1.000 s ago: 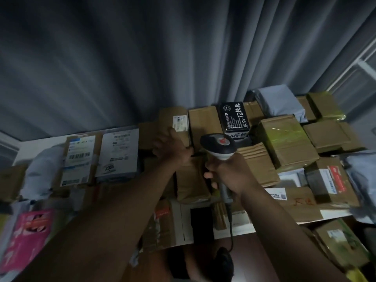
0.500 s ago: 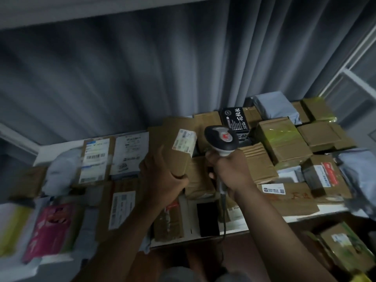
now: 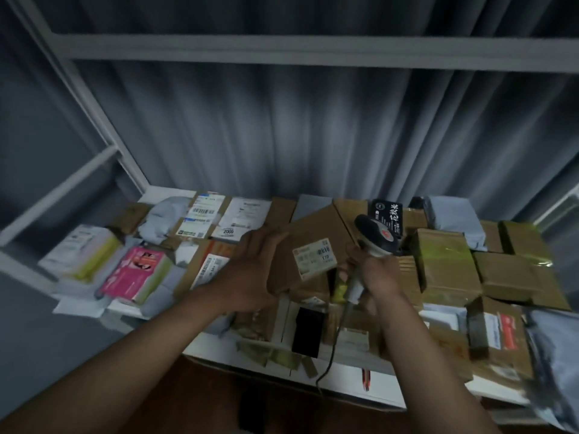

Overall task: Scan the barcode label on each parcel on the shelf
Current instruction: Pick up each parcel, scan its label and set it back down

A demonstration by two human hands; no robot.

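Observation:
My left hand (image 3: 250,270) grips the left edge of a brown cardboard parcel (image 3: 313,233) and holds it tilted up above the shelf. The parcel's white barcode label (image 3: 314,257) faces me. My right hand (image 3: 374,270) grips the handle of a grey barcode scanner (image 3: 374,234) with a red mark on its head, just right of the label. The scanner's cable (image 3: 332,349) hangs down over the shelf's front edge.
The white shelf (image 3: 338,375) is packed with parcels: labelled boxes (image 3: 200,219) at back left, a pink packet (image 3: 133,274) at left, taped brown boxes (image 3: 445,264) at right, a black box (image 3: 387,216) behind the scanner. A grey curtain hangs behind. A white shelf rail (image 3: 282,50) runs overhead.
My left hand has lifted the brown parcel off the stack and pulled it nearer, turning its label towards me. The scanner has stayed close by its right side. My view has tilted upward.

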